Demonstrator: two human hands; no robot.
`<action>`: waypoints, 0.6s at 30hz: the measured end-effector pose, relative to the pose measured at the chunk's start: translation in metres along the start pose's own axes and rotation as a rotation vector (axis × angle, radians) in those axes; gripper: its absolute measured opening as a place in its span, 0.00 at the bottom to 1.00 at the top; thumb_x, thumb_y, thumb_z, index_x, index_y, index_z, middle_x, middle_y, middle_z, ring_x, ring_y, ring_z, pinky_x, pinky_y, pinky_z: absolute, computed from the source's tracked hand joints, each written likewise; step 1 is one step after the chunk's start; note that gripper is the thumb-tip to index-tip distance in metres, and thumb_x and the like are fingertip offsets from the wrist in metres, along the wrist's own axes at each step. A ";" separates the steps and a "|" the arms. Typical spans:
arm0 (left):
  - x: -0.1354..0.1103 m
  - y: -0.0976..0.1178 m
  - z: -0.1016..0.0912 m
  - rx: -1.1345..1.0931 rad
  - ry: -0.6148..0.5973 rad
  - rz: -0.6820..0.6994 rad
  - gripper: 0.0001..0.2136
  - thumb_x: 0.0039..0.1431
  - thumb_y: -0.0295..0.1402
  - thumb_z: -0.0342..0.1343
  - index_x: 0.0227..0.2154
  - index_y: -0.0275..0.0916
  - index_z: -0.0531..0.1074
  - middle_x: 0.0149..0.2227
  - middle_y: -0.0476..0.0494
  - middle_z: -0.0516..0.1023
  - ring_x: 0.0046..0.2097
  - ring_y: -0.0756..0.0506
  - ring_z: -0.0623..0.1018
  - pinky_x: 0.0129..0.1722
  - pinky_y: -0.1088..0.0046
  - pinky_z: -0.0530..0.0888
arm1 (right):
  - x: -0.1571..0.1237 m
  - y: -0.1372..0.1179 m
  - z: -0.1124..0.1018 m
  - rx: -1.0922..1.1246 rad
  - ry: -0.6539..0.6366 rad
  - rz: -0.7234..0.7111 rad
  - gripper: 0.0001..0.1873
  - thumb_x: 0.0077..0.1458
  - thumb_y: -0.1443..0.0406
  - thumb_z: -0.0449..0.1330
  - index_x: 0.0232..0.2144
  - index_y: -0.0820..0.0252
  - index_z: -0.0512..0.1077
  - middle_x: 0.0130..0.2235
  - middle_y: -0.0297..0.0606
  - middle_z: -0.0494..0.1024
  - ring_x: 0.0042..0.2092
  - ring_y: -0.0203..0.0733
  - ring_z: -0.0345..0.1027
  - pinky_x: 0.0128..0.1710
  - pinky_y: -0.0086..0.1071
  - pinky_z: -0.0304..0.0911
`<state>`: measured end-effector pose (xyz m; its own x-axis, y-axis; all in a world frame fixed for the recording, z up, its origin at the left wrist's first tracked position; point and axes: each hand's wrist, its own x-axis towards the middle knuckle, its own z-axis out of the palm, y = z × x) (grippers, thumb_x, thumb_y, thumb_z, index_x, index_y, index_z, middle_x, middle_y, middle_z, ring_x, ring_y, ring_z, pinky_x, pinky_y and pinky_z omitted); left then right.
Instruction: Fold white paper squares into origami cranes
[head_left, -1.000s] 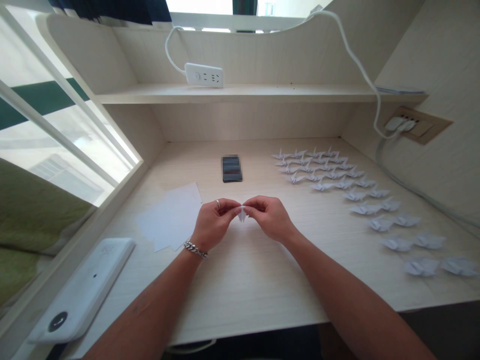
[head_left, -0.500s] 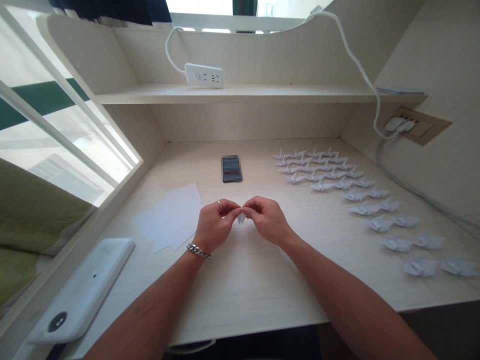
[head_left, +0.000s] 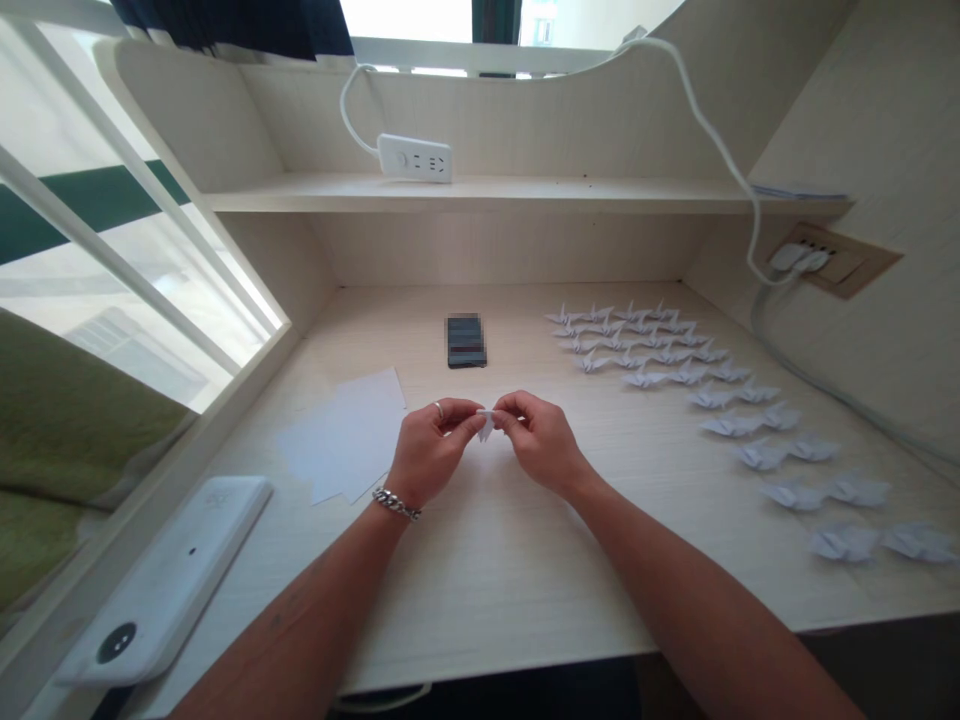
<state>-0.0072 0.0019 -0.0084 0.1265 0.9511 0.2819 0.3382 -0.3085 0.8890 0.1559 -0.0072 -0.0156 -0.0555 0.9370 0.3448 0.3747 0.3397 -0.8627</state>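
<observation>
Between my two hands is a small folded piece of white paper (head_left: 486,427), its narrow points hanging downward above the desk. My left hand (head_left: 435,445), with a ring and a chain bracelet, pinches its left side between thumb and fingers. On the opposite side my right hand (head_left: 541,440) pinches it the same way. Loose white paper sheets (head_left: 349,435) lie overlapped just left of my left hand. Several rows of folded paper cranes (head_left: 671,373) stand to the right of my right hand.
A dark phone-like object (head_left: 466,341), partly pixelated, lies beyond my hands. At the left edge sits a long white device (head_left: 169,580) with a round dark spot. A white power strip (head_left: 415,158) rests on the shelf (head_left: 510,190); a white cable runs to the wall socket (head_left: 836,260).
My hands have drawn slightly apart, and more of the folded paper's top edge shows between the fingertips. The whole view has shifted a little.
</observation>
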 end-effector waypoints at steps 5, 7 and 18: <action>0.000 0.000 0.001 0.010 0.039 -0.016 0.05 0.51 0.33 0.61 0.28 0.36 0.77 0.27 0.47 0.80 0.30 0.48 0.78 0.32 0.75 0.74 | 0.000 0.000 0.001 0.011 -0.042 -0.006 0.07 0.56 0.62 0.58 0.32 0.58 0.73 0.32 0.35 0.77 0.34 0.38 0.69 0.34 0.29 0.63; 0.000 0.000 0.001 0.009 0.039 -0.027 0.05 0.51 0.33 0.61 0.27 0.36 0.77 0.26 0.47 0.80 0.29 0.48 0.78 0.31 0.75 0.74 | -0.001 0.000 0.002 -0.048 -0.050 -0.024 0.06 0.56 0.63 0.57 0.30 0.59 0.73 0.31 0.35 0.77 0.34 0.38 0.69 0.34 0.30 0.62; -0.002 0.003 -0.001 0.167 0.074 0.066 0.03 0.51 0.32 0.60 0.26 0.38 0.76 0.27 0.48 0.80 0.30 0.48 0.78 0.33 0.74 0.74 | -0.002 -0.001 0.003 -0.134 -0.014 -0.116 0.04 0.56 0.65 0.58 0.31 0.58 0.72 0.32 0.35 0.77 0.35 0.38 0.69 0.34 0.30 0.62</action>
<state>-0.0079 -0.0004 -0.0058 0.0866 0.9252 0.3694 0.4823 -0.3634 0.7971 0.1529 -0.0097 -0.0162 -0.1179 0.8935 0.4333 0.4850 0.4326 -0.7600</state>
